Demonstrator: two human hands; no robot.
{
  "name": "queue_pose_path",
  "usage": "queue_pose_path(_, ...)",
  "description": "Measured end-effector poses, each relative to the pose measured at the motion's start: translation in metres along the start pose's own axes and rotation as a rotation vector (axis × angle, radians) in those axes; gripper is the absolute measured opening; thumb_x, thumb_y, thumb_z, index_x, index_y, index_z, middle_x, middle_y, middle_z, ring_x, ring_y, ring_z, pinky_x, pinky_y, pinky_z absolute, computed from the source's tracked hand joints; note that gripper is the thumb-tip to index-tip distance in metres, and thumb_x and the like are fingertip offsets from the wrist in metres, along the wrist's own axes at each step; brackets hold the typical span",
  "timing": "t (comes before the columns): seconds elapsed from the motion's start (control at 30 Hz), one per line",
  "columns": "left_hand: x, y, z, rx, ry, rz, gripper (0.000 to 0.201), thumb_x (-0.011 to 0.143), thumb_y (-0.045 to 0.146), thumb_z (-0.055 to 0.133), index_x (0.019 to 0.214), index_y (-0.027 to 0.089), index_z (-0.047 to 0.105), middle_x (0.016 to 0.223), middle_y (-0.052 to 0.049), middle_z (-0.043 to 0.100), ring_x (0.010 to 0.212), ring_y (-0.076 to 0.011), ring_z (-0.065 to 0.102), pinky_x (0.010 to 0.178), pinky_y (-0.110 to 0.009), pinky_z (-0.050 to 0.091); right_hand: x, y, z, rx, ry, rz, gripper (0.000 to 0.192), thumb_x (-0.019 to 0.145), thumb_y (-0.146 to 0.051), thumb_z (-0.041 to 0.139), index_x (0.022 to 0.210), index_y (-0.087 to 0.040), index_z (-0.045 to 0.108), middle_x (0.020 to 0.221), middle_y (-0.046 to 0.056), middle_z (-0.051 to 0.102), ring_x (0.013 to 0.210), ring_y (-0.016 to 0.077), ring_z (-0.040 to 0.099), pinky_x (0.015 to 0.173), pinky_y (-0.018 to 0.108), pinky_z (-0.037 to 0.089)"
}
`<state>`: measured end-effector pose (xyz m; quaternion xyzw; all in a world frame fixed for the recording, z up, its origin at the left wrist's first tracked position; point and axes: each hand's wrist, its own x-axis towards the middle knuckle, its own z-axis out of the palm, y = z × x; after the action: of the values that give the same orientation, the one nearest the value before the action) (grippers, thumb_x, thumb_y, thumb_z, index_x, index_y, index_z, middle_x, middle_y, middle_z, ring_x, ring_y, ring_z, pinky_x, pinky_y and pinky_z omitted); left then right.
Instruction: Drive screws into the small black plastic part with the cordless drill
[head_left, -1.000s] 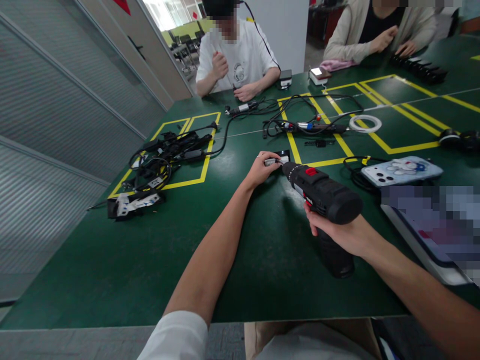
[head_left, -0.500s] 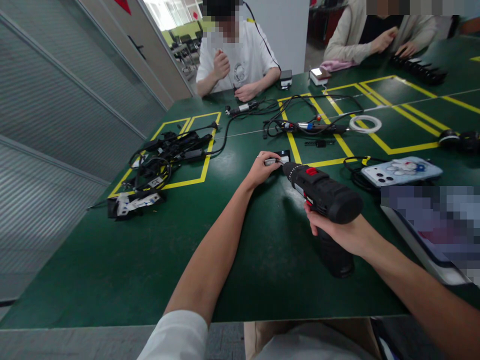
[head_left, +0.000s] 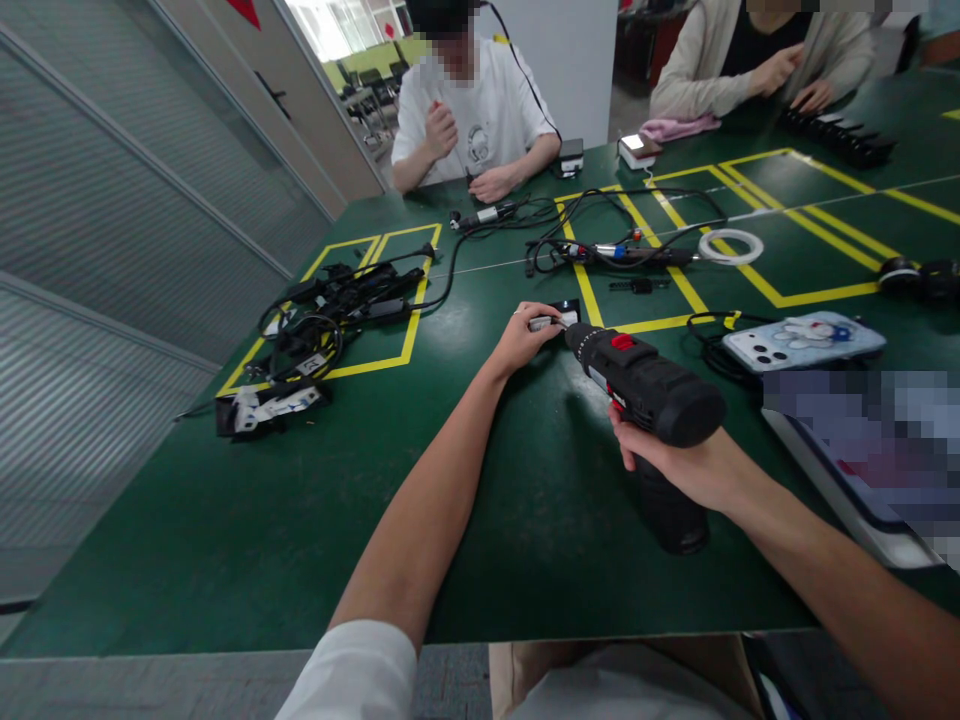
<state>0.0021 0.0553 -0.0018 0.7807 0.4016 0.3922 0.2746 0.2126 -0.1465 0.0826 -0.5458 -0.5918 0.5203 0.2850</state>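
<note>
Gripping the drill (head_left: 645, 385) by its handle (head_left: 671, 520), the right hand (head_left: 682, 462) is aiming its nose (head_left: 581, 340) at the small part (head_left: 540, 324), which the left hand (head_left: 521, 340) is pinching on the green table (head_left: 300, 540); with fingertips (head_left: 550, 311) sitting so close, a slip could be nicking them, and a loose pinch could be letting the part spin

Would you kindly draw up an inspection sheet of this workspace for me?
Surface: green table with yellow outlines.
Job's things: black drill, its front end at a small pale part; contact cannot be told.
Clutter: phone at right; white ring farther back.
Grips: left hand holds the pale part; right hand grasps the drill's handle.
Cables: black heap at left; more across the middle.
Surroundings: two people seated opposite; slatted wall at left.
</note>
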Motion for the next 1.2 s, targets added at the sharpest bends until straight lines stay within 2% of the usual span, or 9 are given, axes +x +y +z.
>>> queue_pose_path(0.17, -0.0004, 0.0025, -0.0002, 0.002, -0.003, -0.025, 0.017, 0.079, 0.023, 0.066, 0.095, 0.021, 0.069, 0.104, -0.005, 0.065, 0.107, -0.0196, 0.056, 0.100, -0.036, 0.041, 0.0006, 0.0006, -0.0002, -0.008, 0.002, 0.005, 0.019, 0.080, -0.034, 0.063, 0.093, -0.021, 0.062, 0.067, 0.001, 0.066, 0.071, 0.0207, 0.066, 0.065, 0.032, 0.053)
queue_pose_path(0.43, 0.0004, 0.0013, 0.0002, 0.013, -0.010, -0.013, 0.016, 0.079, 0.024, 0.066, 0.095, 0.022, 0.069, 0.105, -0.005, 0.066, 0.108, -0.0199, 0.055, 0.101, -0.037, 0.041, -0.0002, -0.0050, 0.0012, 0.001, -0.006, 0.006, 0.008, 0.080, -0.029, 0.060, 0.081, -0.022, 0.061, 0.065, 0.001, 0.064, 0.069, 0.0195, 0.065, 0.063, 0.031, 0.052)
queue_pose_path(0.83, 0.0001, 0.0010, -0.0003, -0.001, -0.007, -0.011, 0.017, 0.079, 0.024, 0.067, 0.095, 0.021, 0.069, 0.104, -0.005, 0.065, 0.107, -0.0197, 0.056, 0.101, -0.036, 0.042, 0.0009, 0.0003, 0.0013, -0.016, 0.003, 0.029, 0.015, 0.080, -0.033, 0.063, 0.088, -0.021, 0.062, 0.065, 0.001, 0.065, 0.069, 0.0202, 0.065, 0.064, 0.032, 0.051)
queue_pose_path(1.2, 0.0001, 0.0006, 0.0001, -0.022, -0.004, -0.018, 0.017, 0.078, 0.024, 0.067, 0.095, 0.021, 0.069, 0.103, -0.005, 0.065, 0.106, -0.0198, 0.055, 0.100, -0.036, 0.042, 0.0000, -0.0025, 0.0013, -0.011, 0.003, 0.027, 0.012, 0.079, -0.031, 0.062, 0.085, -0.021, 0.061, 0.064, 0.001, 0.065, 0.068, 0.0202, 0.065, 0.062, 0.032, 0.052)
